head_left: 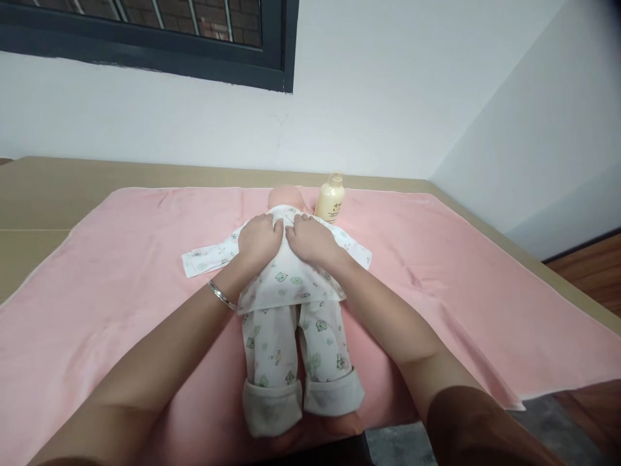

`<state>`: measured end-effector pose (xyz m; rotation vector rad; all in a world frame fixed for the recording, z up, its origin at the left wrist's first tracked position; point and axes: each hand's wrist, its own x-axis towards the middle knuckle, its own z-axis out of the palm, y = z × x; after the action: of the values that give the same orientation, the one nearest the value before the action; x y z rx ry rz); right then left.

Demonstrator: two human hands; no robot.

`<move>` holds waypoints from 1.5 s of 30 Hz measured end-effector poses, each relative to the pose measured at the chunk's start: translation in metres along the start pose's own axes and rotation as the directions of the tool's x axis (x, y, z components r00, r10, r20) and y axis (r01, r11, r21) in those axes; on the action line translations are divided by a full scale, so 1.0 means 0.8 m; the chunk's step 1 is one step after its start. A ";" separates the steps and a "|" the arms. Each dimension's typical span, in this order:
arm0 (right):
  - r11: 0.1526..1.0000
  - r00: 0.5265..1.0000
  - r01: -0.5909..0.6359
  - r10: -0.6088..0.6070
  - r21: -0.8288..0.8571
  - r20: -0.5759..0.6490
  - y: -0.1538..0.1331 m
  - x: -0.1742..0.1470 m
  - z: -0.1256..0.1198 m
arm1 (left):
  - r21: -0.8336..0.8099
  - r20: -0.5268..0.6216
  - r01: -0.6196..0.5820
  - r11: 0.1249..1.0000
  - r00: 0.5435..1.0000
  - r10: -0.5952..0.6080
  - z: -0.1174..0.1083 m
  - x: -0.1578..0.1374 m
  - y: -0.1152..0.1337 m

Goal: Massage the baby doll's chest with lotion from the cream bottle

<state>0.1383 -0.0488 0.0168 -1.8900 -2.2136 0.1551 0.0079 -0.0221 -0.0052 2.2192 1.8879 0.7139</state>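
A baby doll [286, 196] lies face down on a pink blanket, its bald head away from me. It wears a white printed top [291, 285] with long sleeves spread to the sides, and matching trousers [323, 336] with rolled cuffs. My left hand [261, 241] rests flat on the left of the doll's upper back, a silver bangle [222, 295] on its wrist. Beside it, my right hand [313, 239] lies flat on the right of the upper back. Both hands have their fingers stretched out, thumbs pointing inward, holding nothing.
A cream pump bottle [330, 197] stands just right of the doll's head. The pink blanket [121, 259] covers most of a tan surface [58, 175]. White walls rise behind and at the right, with a dark-framed window [286, 45] at upper left.
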 end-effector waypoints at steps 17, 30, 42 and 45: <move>0.999 0.999 0.040 -0.040 0.018 0.030 0.005 0.007 -0.001 | -0.014 0.138 -0.057 0.998 0.989 0.058 -0.006 0.009 -0.007; 0.997 0.999 0.045 -0.044 -0.062 0.019 -0.002 0.001 -0.003 | 0.019 0.169 -0.079 0.997 0.983 0.074 -0.014 0.002 -0.003; 0.993 1.000 0.004 -0.003 0.114 -0.008 0.030 0.031 0.004 | 0.089 0.121 -0.063 0.994 0.991 0.052 -0.024 -0.011 0.015; 1.000 1.000 0.025 -0.025 0.012 -0.018 0.020 0.023 0.006 | 0.058 0.124 -0.074 0.996 0.990 0.066 -0.020 -0.007 0.011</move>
<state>0.1497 -0.0281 0.0106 -1.8491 -2.2184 0.1464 0.0082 -0.0327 0.0112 2.3198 1.8065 0.5226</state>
